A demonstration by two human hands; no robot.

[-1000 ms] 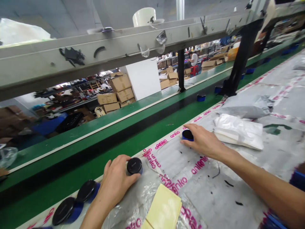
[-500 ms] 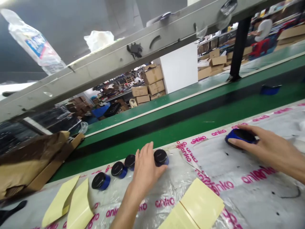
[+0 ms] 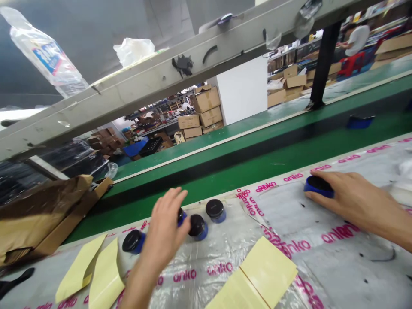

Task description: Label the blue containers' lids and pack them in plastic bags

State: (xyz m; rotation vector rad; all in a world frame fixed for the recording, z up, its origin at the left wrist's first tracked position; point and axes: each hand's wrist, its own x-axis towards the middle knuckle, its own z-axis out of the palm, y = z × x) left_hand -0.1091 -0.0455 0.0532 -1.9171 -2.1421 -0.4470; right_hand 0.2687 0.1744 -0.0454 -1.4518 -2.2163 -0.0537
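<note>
My left hand [image 3: 167, 229] is over a loose row of small blue jars with black lids, its thumb apart from its fingers. One jar [image 3: 181, 217] shows partly between thumb and fingertips; whether they press on it is hard to see. Right of the hand stand a jar [image 3: 198, 227] and another jar [image 3: 216, 210]; to its left is a tilted-looking jar [image 3: 132, 241]. At the right, my right hand [image 3: 334, 189] grips a blue and black object [image 3: 318, 186] between thumb and fingers, low over the plastic-covered table [image 3: 337, 214].
Yellow sheets [image 3: 268, 262] lie in front, with curled yellow strips [image 3: 104, 274] at the left. Behind runs a green conveyor [image 3: 199, 171] carrying a blue piece [image 3: 360, 122]. An open carton [image 3: 71, 219] stands left. A grey beam [image 3: 135, 81] crosses above; a person [image 3: 356, 39] sits far back.
My left hand has moved left along the jars, uncovering one jar that now stands nearer the front. My right hand has shifted slightly left, and the blue and black object in it has turned.
</note>
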